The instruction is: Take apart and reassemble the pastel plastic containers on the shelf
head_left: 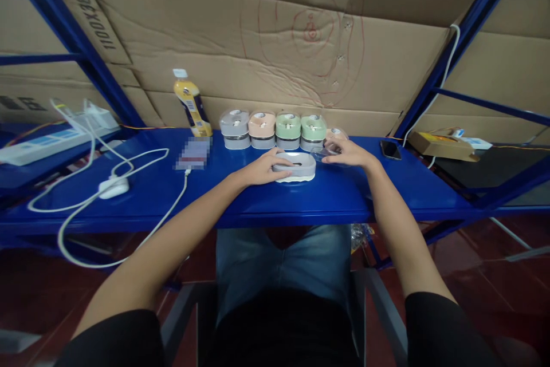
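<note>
My left hand point(267, 169) grips the left end of a grey oval container point(306, 170) that stands on the blue table, its fingers and thumb around the wall. The container's top is uncovered, with a small dark spot inside. A pale, wavy-edged piece shows under its base. Just to the right, my right hand point(349, 153) pinches a clear plastic lid point(318, 154) beside the container's right end. Behind my hands stand lidded containers in a row: a grey one point(235, 129), a peach one point(262, 130) and two green ones point(287, 130). Another peach container point(336, 134) is partly hidden by my right hand.
A yellow drink bottle point(191, 105) stands at the back left, near a blurred-out flat item point(193, 153) with a white cable. A charger point(113, 186) and power strip point(55, 137) lie left. A phone point(390, 149) and a small cardboard box point(442, 145) are at right.
</note>
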`<state>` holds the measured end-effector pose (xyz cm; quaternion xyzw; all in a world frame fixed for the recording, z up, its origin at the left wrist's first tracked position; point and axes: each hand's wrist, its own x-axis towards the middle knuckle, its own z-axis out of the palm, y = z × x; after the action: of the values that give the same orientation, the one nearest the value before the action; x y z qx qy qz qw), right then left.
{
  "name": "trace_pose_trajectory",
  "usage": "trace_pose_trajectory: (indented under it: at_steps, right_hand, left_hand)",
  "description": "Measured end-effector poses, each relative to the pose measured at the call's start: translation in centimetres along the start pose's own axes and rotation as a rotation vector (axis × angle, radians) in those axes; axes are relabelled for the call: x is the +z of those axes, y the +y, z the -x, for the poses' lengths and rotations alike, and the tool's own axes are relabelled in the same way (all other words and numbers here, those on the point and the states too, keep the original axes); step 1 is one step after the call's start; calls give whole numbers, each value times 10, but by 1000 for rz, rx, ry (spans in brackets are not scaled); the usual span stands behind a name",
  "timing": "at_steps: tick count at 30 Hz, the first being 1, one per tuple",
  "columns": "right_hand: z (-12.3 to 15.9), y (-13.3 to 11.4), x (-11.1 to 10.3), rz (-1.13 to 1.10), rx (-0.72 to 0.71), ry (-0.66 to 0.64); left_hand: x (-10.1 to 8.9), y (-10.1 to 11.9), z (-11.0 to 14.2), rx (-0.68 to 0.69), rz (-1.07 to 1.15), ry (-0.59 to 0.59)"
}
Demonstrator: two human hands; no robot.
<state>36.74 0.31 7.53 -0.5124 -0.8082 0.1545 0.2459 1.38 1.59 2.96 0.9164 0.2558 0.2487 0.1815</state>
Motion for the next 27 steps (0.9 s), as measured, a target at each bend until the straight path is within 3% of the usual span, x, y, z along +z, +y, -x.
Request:
trace_pose_trajectory:
  at_steps: [5,10,18,23,27]
  right_hand:
    - [3,2,-4,-26,138,-102]
    - [2,3,-4,18,132,-153]
    - [-4,19,7,45,63,-159]
    - [-4,19,8,23,42,-119]
    - [-2,7,7,-104,-42,28]
  left_hand:
    - [-13,-7,1,-87,40,49]
    - [-33,-31,2,-217,-7,134]
    - [-43,-55,6,-281,-94,94]
    - [-43,-46,5,-192,-41,157]
    - [-40,-25,5,-174,28,172]
